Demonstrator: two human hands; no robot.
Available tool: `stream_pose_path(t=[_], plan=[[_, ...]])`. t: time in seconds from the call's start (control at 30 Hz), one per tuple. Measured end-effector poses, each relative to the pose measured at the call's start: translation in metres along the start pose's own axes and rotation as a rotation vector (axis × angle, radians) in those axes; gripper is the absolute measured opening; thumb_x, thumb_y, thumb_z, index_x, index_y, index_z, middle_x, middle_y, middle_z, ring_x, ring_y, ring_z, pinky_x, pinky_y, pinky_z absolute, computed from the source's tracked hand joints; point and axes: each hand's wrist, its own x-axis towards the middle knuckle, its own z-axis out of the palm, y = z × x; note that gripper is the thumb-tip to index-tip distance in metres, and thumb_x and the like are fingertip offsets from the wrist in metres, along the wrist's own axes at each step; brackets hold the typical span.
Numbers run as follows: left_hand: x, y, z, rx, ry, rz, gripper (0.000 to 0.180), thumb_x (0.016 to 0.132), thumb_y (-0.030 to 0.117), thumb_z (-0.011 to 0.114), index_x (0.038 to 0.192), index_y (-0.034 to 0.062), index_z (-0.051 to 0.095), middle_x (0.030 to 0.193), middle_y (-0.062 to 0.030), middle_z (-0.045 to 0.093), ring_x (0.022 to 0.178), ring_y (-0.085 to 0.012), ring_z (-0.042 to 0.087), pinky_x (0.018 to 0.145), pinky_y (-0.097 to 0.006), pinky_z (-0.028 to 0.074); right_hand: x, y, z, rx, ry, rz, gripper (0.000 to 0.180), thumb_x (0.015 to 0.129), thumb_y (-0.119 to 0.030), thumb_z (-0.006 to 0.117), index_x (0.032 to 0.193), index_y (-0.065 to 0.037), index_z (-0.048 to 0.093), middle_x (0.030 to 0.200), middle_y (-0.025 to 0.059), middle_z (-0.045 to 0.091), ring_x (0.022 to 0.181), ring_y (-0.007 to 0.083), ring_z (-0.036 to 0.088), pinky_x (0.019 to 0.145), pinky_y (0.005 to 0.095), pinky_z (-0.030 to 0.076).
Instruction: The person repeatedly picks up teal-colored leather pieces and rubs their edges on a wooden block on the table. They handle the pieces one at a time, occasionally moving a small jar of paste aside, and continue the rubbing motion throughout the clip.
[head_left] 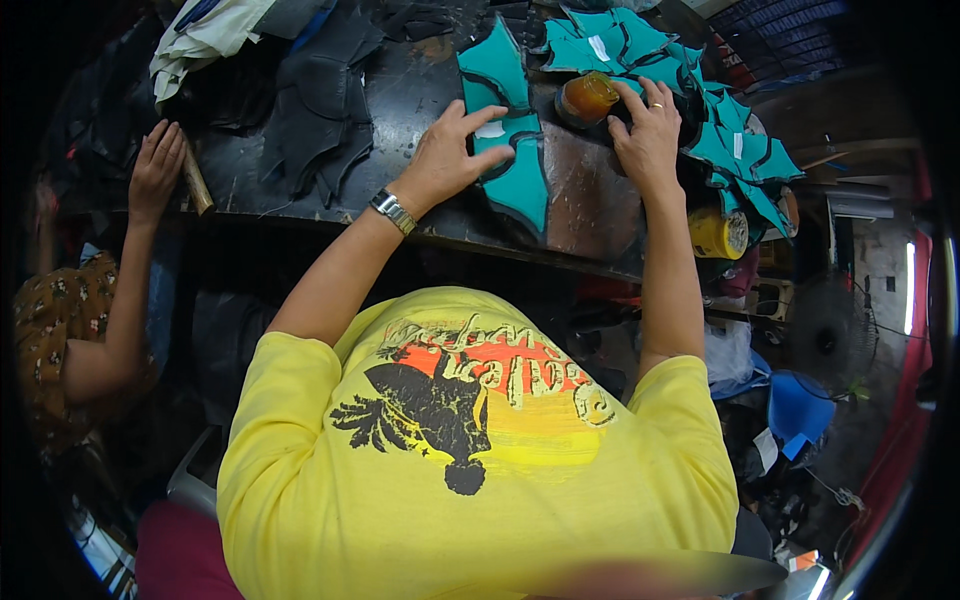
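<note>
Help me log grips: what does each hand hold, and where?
Left hand presses the teal piece at its top edge; right hand grips the amber jar by its side.

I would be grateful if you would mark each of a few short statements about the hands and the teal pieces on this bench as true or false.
1. The left hand presses on a teal cut piece. True.
2. The right hand holds a hammer. False: it rests on an amber jar.
3. A wristwatch sits on the left wrist. True.
4. The teal pieces beyond the right hand are stacked in a box. False: the teal pile lies loose on the dark bench.
5. Another person's hand rests at the bench's left edge. True.
</note>
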Motion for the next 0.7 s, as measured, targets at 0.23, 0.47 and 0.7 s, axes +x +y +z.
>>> stream_pose_path(t=[0.23, 0.47, 0.7], plan=[[-0.001, -0.003, 0.000, -0.017, -0.019, -0.047, 0.088, 0.073, 0.036, 0.088, 0.150, 0.0180, 0.048, 0.108, -0.0151, 0.052, 0.101, -0.0333, 0.056, 0.090, -0.040, 0.047, 0.011, 0.006, 0.010, 0.122, -0.110, 0.018, 0.040, 0.081, -0.012, 0.068, 0.121, -0.013, 0.069, 0.130, 0.0156, 0.060, 0.131, 0.0365, 0.049, 0.109, 0.0504, 0.037], [-0.001, -0.013, 0.001, 0.019, 0.012, -0.001, 0.083, 0.077, 0.027, 0.083, 0.151, 0.0181, 0.045, 0.118, -0.0195, 0.052, 0.114, -0.0377, 0.054, 0.100, -0.043, 0.046, -0.027, -0.017, 0.004, 0.083, 0.060, 0.050, 0.037, 0.085, -0.019, 0.073, 0.121, -0.013, 0.070, 0.132, 0.0178, 0.059, 0.123, 0.0365, 0.053, 0.105, 0.0464, 0.039], [0.008, -0.014, 0.007, 0.087, 0.059, 0.060, 0.076, 0.080, 0.022, 0.076, 0.150, 0.0175, 0.045, 0.144, -0.0248, 0.045, 0.134, -0.0424, 0.046, 0.110, -0.046, 0.041, -0.064, -0.042, -0.007, 0.659, -0.134, 0.088, 0.027, 0.088, -0.026, 0.074, 0.111, -0.012, 0.076, 0.136, 0.0190, 0.056, 0.129, 0.0389, 0.050, 0.109, 0.0469, 0.037]])
